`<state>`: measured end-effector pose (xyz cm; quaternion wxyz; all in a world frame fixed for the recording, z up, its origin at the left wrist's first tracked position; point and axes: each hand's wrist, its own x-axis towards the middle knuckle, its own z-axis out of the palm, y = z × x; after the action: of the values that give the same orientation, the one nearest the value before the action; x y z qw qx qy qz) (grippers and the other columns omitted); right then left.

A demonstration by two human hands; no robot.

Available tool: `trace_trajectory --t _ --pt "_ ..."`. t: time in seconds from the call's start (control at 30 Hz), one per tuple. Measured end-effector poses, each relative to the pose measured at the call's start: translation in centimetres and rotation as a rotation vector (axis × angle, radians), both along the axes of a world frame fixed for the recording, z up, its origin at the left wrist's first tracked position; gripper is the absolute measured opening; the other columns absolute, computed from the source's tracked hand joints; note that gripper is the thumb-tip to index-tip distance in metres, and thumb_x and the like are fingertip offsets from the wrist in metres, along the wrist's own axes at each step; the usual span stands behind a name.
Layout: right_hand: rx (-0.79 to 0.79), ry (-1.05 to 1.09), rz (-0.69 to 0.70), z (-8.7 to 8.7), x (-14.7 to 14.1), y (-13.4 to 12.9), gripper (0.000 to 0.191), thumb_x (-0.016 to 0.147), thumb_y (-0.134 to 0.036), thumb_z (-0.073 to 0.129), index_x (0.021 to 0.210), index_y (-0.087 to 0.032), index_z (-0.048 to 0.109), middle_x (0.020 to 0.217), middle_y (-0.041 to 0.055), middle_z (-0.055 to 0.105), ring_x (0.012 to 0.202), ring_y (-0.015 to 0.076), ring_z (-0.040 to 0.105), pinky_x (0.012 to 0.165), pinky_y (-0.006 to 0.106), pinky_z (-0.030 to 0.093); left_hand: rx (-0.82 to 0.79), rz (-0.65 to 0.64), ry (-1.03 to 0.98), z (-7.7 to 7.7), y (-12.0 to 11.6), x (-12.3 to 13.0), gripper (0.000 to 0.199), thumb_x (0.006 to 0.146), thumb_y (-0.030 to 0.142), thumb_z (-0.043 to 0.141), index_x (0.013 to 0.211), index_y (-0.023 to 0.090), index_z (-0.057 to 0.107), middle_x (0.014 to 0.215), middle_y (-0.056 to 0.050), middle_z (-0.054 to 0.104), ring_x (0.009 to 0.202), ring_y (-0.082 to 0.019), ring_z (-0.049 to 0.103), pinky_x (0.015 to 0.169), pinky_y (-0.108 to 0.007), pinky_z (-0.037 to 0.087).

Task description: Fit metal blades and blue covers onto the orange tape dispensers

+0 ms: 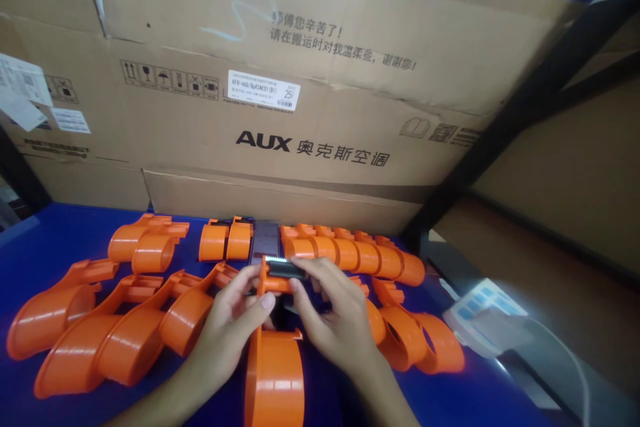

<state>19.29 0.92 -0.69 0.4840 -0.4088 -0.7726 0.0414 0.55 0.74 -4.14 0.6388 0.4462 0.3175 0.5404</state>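
The left hand (237, 313) is pinching the frame of an orange tape dispenser (279, 380), and the right hand (335, 310) is pinching its black roller (286, 270) beside a toothed blade (275, 259). The dispenser is pointing over the middle of the blue surface (60, 233) toward its far edge. More orange dispensers (77, 350) are lying on both sides; an AUX carton (190, 120) is standing behind.

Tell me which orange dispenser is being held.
The front middle dispenser, its black roller end between the left hand and right hand. The other orange dispensers rest on the blue table.
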Motion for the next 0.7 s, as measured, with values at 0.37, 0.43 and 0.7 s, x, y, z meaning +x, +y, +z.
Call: trace_trajectory --t 0.37,0.43,0.7 --pt "-0.024 0.002 0.03 0.0 -0.1 -0.1 0.025 0.099 -0.018 0.064 0.123 -0.022 0.07 0.106 0.008 0.076 0.095 0.0221 0.072 0.084 0.036 0.06 -0.021 0.0 0.043 0.3 -0.6 0.0 0.047 0.088 0.042 0.08 0.13 0.024 0.067 0.098 -0.004 0.075 0.074 -0.014 0.065 0.072 -0.024 0.054" --pt "-0.028 0.005 0.045 -0.1 -0.1 -0.1 0.026 0.099 -0.018 0.064 0.124 -0.023 0.07 0.106 0.008 0.076 0.094 0.022 0.072 0.084 0.036 0.06 -0.032 -0.009 0.04 0.3 -0.5 0.1 0.046 0.087 0.041 0.081 0.128 0.024 0.069 0.1 -0.004 0.076 0.072 -0.014 0.065 0.07 -0.023 0.053" --pt "-0.085 0.09 -0.027 0.5 1.0 0.3 0.03 0.105 -0.021 0.054 0.133 -0.025 0.065 0.098 0.004 0.074 0.083 0.0193 0.07 0.078 0.033 0.057 -0.203 0.036 -0.087 0.8 0.2 -0.3 0.03 0.084 0.044 0.077 0.101 0.019 0.073 0.061 0.001 0.069 0.051 -0.013 0.058 0.054 -0.021 0.047"
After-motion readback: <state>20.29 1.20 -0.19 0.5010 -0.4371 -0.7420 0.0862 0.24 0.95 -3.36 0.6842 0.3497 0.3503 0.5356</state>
